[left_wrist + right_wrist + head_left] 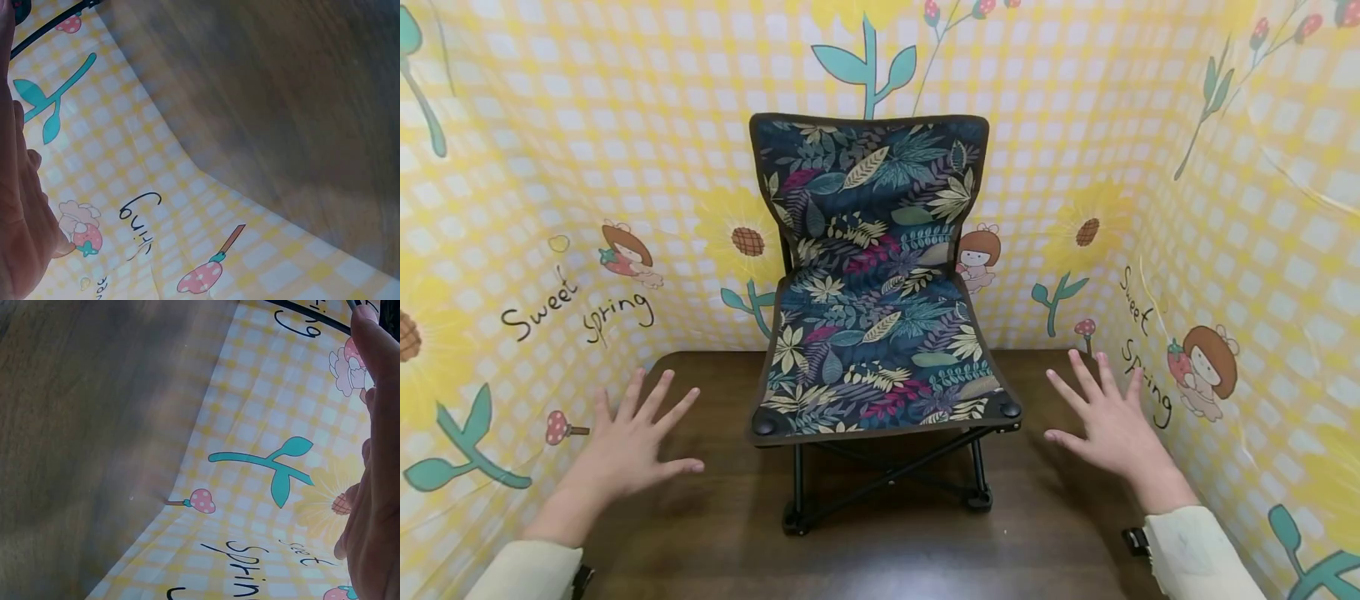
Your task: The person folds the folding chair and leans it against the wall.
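A small folding chair [880,333] with dark leaf-patterned fabric and crossed black legs stands unfolded in the middle of the head view, its seat toward me. To its left my left hand [628,442] is held with fingers spread, apart from the chair and holding nothing. My right hand [1108,425] is spread the same way on the chair's other side, also holding nothing. In the left wrist view the left hand [25,219] shows along the left edge. The right hand [378,462] fills the right edge of its wrist view.
The chair stands on a brown wood-grain tabletop [895,558]. Yellow-and-white checked cloth [685,125] with flowers, cartoon figures and lettering encloses it at the back and both sides, close beside each hand.
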Motion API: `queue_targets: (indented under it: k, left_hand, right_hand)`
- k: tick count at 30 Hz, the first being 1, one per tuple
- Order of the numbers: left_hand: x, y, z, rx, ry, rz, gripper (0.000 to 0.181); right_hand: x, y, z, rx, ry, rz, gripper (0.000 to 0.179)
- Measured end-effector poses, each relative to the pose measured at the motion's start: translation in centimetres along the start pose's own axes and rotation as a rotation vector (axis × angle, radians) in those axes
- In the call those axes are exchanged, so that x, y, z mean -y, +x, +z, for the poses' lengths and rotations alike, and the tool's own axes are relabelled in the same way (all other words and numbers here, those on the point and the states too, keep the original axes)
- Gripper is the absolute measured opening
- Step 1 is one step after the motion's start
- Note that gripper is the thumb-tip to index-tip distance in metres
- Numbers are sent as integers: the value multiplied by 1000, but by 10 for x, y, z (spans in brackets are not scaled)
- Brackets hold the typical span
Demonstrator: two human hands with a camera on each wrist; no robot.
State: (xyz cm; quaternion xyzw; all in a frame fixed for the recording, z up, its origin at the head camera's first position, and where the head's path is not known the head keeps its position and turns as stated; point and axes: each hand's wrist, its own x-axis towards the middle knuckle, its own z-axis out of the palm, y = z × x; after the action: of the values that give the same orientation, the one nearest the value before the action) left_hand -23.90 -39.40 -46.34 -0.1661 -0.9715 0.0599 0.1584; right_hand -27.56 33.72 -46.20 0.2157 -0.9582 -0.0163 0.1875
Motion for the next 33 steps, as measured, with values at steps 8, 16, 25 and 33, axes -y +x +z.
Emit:
queue_targets:
  k: [8, 16, 25, 33]
  left_hand:
    - [2, -1, -9, -14, 10, 5, 114]
    - [1, -2, -13, -35, 25, 30, 115]
    - [-2, -4, -24, -85, 7, 64, 119]
    - [-9, 0, -39, -121, 5, 84, 121]
  right_hand:
    - [3, -1, -7, -23, 13, -1, 98]
    - [3, -3, -9, -31, 23, -1, 98]
    - [4, -1, -17, -47, 48, -8, 99]
    - [9, 4, -28, -100, 128, -16, 101]
